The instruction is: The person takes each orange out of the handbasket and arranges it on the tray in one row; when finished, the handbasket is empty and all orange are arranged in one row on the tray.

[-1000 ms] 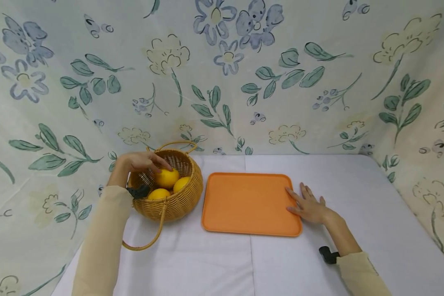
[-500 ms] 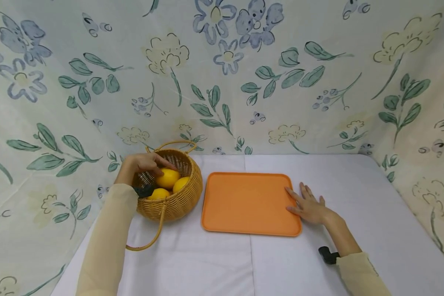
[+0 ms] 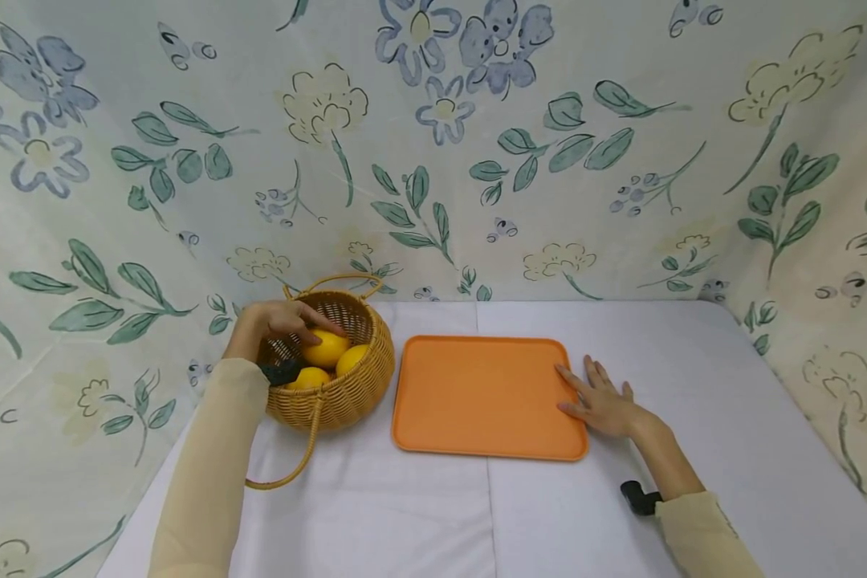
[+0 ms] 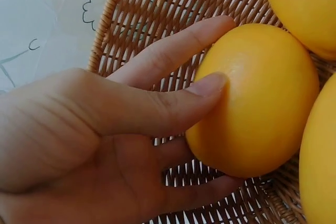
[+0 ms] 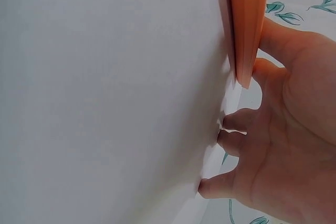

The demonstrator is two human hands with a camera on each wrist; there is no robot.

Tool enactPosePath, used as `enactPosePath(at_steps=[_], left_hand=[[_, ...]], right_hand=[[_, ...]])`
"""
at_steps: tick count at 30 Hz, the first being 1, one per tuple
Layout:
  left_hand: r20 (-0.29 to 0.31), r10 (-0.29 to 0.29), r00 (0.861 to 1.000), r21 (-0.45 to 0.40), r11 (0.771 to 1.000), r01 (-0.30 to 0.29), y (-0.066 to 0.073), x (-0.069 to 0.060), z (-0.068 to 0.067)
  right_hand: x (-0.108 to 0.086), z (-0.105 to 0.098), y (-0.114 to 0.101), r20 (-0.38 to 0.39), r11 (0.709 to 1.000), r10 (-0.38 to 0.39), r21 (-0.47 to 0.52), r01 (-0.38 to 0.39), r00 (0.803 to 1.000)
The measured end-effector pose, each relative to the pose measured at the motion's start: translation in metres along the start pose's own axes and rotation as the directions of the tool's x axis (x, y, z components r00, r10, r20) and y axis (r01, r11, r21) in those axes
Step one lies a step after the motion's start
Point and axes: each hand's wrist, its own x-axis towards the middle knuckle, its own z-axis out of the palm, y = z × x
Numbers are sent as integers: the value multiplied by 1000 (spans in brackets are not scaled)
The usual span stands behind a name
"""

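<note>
In the head view a wicker basket [image 3: 347, 401] on the left holds several smooth, yellow, rounded fruits; their exact kind is not clear. My left hand [image 3: 285, 319] reaches into it and grips one yellow fruit [image 4: 257, 103]. The left wrist view shows the thumb on the fruit's near face and the fingers spread around its far side, with part of them hidden. To the right lies a flat orange tray [image 3: 487, 397]. My right hand [image 3: 607, 407] rests at its right edge, fingers spread, thumb and index finger touching the rim and the other fingers on the cloth.
Two more yellow fruits [image 3: 308, 379] sit in the basket near the held one. One basket handle [image 3: 289, 479] droops onto the white tablecloth [image 3: 433, 522], while the other handle [image 3: 343, 278] stands at the back. A floral curtain [image 3: 433, 160] hangs behind and along the sides.
My left hand has shifted slightly right and its fingers have settled around the yellow fruit over the last second. The right hand and the tray have stayed put.
</note>
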Motion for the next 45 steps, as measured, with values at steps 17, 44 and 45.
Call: enactPosePath(at_steps=[17,44,45], left_hand=[[52,21,998,-49,999,-18,-6,3,3],[-38,-28,999,-15,999,28,17,-13,0],[-44,-19,999,-11,1000,18,18,-14,-1]], right_hand=[[2,3,-1,4,1000,-6,19,6,1000],[0,0,0,-6,1000,2,17,-1,1000],[0,0,0,-6,1000,2,17,-2,1000]])
